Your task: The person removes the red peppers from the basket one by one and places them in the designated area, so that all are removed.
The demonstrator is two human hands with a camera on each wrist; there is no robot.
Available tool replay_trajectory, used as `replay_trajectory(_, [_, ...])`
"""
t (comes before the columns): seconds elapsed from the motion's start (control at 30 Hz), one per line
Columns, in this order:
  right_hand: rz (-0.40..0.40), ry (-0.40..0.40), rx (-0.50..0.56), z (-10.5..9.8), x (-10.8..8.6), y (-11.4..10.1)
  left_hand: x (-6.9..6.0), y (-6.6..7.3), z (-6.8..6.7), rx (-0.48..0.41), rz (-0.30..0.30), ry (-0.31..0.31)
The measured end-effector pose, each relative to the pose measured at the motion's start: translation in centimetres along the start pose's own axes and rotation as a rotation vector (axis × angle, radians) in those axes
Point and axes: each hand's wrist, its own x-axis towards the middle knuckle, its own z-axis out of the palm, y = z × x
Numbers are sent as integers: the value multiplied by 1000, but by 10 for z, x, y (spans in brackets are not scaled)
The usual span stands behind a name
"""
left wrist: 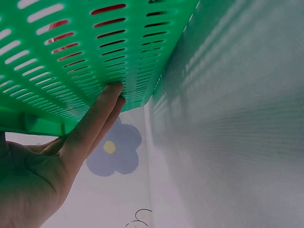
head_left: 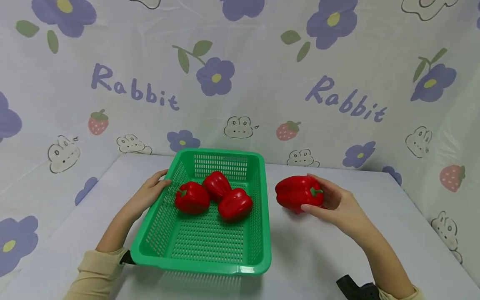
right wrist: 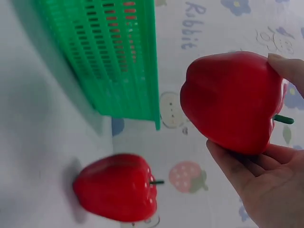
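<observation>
A person's left hand (head_left: 151,189), its fingers extended, pressed against the outer left side of a green plastic basket (head_left: 200,265) on a white table (head_left: 307,258); whether the thumb clamped the rim could not be told. Inside the basket, three red bell peppers lay close together toward the back: one at left (head_left: 193,199), one behind in the middle (head_left: 216,186) and one at right (head_left: 235,205). Just outside the basket's right side, a fourth pepper (head_left: 296,192) sat above the table, pinched between the thumb and fingers of the right hand (head_left: 346,214), its green stem facing the palm. A fifth pepper (right wrist: 116,187), mostly hidden from the head camera, stood on the table beneath, stem up, as the right wrist view showed.
</observation>
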Motion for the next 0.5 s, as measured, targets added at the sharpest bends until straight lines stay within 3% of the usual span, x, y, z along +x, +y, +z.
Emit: replay_trajectory(0.5, [244, 204, -130, -53, -16, 44, -2, 2, -2, -17, 19, -3])
